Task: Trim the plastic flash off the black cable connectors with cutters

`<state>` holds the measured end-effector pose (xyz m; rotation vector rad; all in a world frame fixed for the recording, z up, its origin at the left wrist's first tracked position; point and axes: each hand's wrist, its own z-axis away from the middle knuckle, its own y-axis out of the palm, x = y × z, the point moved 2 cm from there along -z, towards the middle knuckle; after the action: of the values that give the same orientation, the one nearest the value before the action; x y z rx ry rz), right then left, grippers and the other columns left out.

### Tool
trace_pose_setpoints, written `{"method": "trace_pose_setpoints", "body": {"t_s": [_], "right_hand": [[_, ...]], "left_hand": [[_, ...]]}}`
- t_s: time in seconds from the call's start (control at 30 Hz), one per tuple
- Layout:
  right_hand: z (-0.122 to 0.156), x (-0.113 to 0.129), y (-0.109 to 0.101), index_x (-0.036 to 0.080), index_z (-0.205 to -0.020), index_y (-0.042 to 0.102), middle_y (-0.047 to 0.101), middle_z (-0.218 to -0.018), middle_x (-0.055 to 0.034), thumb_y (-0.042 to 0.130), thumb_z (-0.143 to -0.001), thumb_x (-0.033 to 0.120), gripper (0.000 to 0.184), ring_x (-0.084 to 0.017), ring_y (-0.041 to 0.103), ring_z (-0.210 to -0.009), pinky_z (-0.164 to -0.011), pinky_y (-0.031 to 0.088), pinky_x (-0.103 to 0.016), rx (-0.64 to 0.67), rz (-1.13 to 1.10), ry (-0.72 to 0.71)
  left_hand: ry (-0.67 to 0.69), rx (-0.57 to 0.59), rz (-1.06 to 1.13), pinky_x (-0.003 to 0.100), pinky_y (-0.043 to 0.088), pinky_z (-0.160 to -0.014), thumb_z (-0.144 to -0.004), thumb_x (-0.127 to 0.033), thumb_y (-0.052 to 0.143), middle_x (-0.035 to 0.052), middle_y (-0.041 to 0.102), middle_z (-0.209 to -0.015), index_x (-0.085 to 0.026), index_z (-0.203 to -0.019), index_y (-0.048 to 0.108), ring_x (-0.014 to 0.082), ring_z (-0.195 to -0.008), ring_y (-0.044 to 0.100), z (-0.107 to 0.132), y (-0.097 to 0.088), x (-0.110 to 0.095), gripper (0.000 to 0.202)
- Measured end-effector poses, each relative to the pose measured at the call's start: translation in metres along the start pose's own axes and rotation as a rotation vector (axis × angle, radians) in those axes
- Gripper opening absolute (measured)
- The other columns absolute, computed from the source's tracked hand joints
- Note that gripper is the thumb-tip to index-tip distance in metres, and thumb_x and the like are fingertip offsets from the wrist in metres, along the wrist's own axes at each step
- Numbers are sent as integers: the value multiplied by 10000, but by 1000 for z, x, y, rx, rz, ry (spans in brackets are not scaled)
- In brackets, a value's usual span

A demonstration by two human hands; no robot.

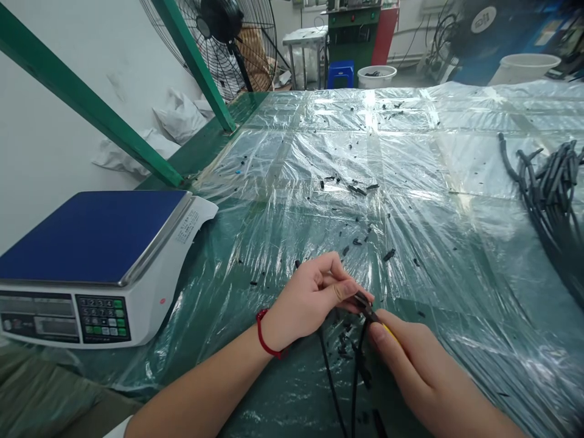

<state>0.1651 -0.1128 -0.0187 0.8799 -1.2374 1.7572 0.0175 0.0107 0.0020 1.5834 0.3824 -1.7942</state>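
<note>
My left hand, a red bracelet at its wrist, pinches a thin black rubber strip between thumb and fingers. The strip hangs down toward the near edge, and a second black length runs beside it. My right hand is closed around a small hand cutter with a dark metal head and a yellow handle. Its head meets the strip right at my left fingertips; whether the jaws are apart is hidden. Small black scraps lie under both hands.
A plastic-covered green table carries scattered black offcuts. On the left stands a blue-topped weighing scale; a bundle of black strips lies at right. Green posts rise at the left edge, with a fan behind.
</note>
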Motion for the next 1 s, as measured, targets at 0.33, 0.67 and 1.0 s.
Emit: {"method": "trace_pose_setpoints", "body": {"t_s": [0.33, 0.67, 1.0], "right_hand": [[-1, -5, 1, 249, -793, 454, 574, -698, -26, 370, -1042, 434, 322, -196, 530, -576, -558, 314, -307, -201, 283, -114], [1, -5, -11, 234, -801, 442, 559, -728, -4, 385, -1055, 476, 355, -170, 496, -625, -596, 290, -313, 47, 81, -40], [-2, 7, -13, 192, -856, 638, 666, -870, -59, 383, -1029, 584, 499, -216, 636, -819, -772, 467, -334, 313, -608, 146]], "left_hand": [[49, -21, -40, 342, 616, -838, -989, -350, 628, 60, 788, -911, -200, -870, 500, 205, -915, 765, 3, 4, 0, 231], [338, 157, -819, 270, 336, -596, -1056, -324, 394, -17, 484, -692, -184, -787, 491, 125, -600, 430, 1, -7, -13, 318], [392, 31, -709, 260, 300, -566, -1071, -296, 397, -38, 370, -654, -191, -723, 386, 107, -561, 356, 3, -7, -9, 363]]}}
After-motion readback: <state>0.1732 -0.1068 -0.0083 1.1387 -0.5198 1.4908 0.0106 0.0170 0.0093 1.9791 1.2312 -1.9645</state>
